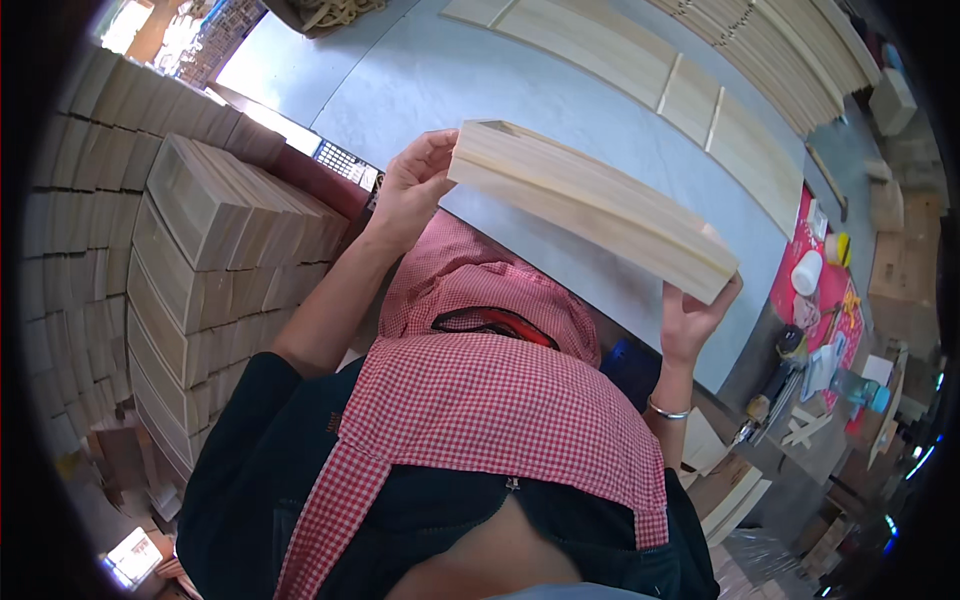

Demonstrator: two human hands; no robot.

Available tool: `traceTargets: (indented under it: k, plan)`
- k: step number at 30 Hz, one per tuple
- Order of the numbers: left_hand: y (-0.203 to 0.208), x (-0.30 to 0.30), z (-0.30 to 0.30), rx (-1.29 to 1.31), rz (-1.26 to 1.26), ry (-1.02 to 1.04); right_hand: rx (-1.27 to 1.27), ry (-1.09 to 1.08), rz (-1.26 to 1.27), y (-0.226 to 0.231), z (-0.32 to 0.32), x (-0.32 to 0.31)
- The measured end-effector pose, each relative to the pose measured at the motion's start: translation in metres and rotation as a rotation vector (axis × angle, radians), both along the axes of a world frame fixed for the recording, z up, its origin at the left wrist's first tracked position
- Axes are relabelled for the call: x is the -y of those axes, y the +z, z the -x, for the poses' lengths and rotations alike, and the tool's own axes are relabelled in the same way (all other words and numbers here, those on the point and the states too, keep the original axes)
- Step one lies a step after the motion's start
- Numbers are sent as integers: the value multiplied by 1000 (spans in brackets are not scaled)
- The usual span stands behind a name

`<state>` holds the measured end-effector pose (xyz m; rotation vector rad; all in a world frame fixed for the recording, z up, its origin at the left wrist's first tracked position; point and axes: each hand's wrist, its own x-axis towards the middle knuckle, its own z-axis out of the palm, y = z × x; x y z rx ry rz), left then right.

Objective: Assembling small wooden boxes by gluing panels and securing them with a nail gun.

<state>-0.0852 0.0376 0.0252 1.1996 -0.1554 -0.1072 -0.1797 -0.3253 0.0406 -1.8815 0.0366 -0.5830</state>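
Both my hands hold up a long pale wooden piece (pixel 590 205) that looks like a shallow frame or box seen from its side. It is raised above the grey-white tabletop (pixel 390 90), slanting down to the right. Fingers of my left hand (pixel 412 185) grip its left end. At the lower right end, my right hand (pixel 695 315), with a silver bangle at its wrist, is closed round the corner from below. Flat pale wooden panels (pixel 590 50) lie in a row along the far side of the table.
To my left rise tall stacks of wooden frames (pixel 200 215). More stacked wood (pixel 780 50) fills the far right. Beyond the table's right edge are a white bottle (pixel 806 272), a roll of yellow tape (pixel 838 249) and a clear bottle (pixel 860 390). A basket (pixel 325 12) stands at the back.
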Motion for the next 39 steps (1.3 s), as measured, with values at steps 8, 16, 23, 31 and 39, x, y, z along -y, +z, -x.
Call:
traceTargets:
  k: [8,16,23,31,39]
  plan:
    - [-3,19,-8,-77,70,-46,7,-1,23,-1,3,11]
    - [48,56,-12,-117,-386,2,-184,-55,-57,14,20,27]
    - [36,44,-29,-94,-937,-11,-663,192,74,30,-15,69]
    - [37,29,-6,-105,-619,463,-570,-948,867,6,-89,284]
    - [17,22,2,-180,-476,507,-543,-1090,491,-16,-82,330]
